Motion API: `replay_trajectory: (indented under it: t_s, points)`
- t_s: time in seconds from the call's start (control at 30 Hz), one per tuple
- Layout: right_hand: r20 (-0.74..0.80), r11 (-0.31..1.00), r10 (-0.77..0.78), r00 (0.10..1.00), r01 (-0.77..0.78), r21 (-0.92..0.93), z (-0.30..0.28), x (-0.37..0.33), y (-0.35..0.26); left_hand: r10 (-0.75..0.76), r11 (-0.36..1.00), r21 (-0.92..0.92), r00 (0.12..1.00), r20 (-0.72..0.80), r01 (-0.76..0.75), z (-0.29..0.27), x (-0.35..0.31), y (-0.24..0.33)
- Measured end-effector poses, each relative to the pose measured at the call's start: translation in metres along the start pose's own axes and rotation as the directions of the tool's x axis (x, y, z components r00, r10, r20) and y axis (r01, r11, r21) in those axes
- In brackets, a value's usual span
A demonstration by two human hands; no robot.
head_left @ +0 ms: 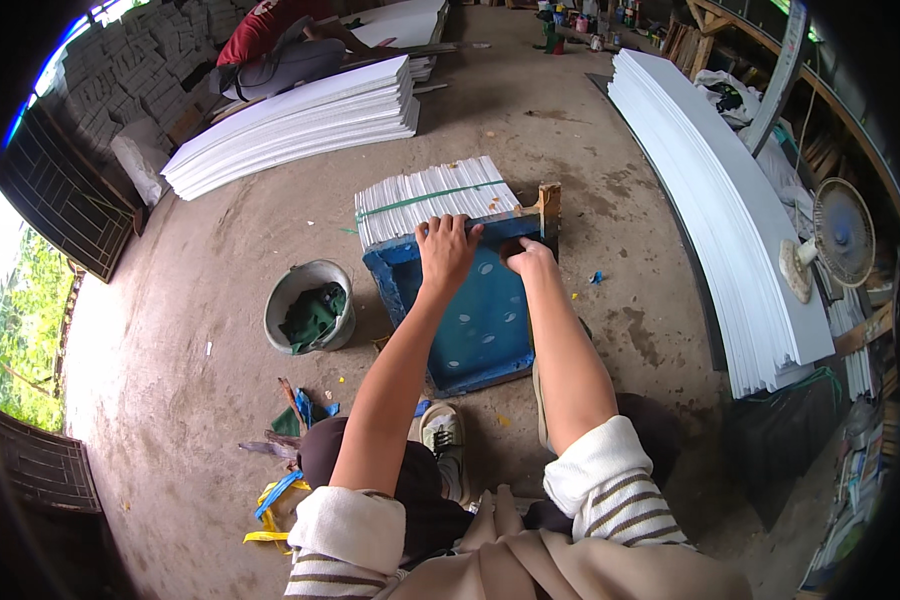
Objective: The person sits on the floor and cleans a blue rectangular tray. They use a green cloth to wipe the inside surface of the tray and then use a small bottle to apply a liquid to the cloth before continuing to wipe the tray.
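Observation:
A blue screen-printing frame [475, 380] with pale oval marks on its mesh [470, 315] leans in front of me. My left hand [448, 250] grips its far top edge, fingers bent over the rim. My right hand [533, 262] is closed near the frame's upper right corner, on a small dark brown thing that I cannot make out. Right behind the frame is a bundle of white strips [430, 195] with a green strap round it. A wooden piece [549, 208] sticks up at the frame's far right corner.
A grey bucket [279, 300] with dark green cloth stands left of the frame. White board stacks lie far left [300, 125] and right [710, 210]. A fan [843, 232] is at right. Coloured straps [275, 505] lie near my left knee. Another person [280, 55] crouches at the far left.

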State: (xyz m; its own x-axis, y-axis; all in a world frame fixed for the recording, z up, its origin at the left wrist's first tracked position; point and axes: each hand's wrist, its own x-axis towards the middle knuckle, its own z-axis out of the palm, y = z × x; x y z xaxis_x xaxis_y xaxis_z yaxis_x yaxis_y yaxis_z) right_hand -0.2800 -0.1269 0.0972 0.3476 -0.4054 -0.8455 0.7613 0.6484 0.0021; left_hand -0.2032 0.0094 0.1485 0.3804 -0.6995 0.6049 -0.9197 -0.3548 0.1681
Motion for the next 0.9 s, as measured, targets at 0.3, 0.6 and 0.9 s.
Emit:
replay_trajectory:
  t_s: [0.3,0.6,0.9]
  points:
    - [0.090,0.998,0.047,0.995,-0.051,0.038,-0.009,0.003,-0.001,0.011,1.000,0.009,0.999,-0.034,-0.011,-0.005,-0.005,0.005]
    - [0.035,0.998,-0.024,0.999,0.022,0.062,0.004,-0.004,0.010,-0.031,0.999,0.031,0.999,0.038,0.030,-0.012,-0.008,0.007]
    - [0.004,0.979,-0.194,0.981,0.193,0.067,0.011,-0.014,0.029,-0.027,0.999,0.049,0.996,0.087,0.023,-0.016,-0.007,0.011]
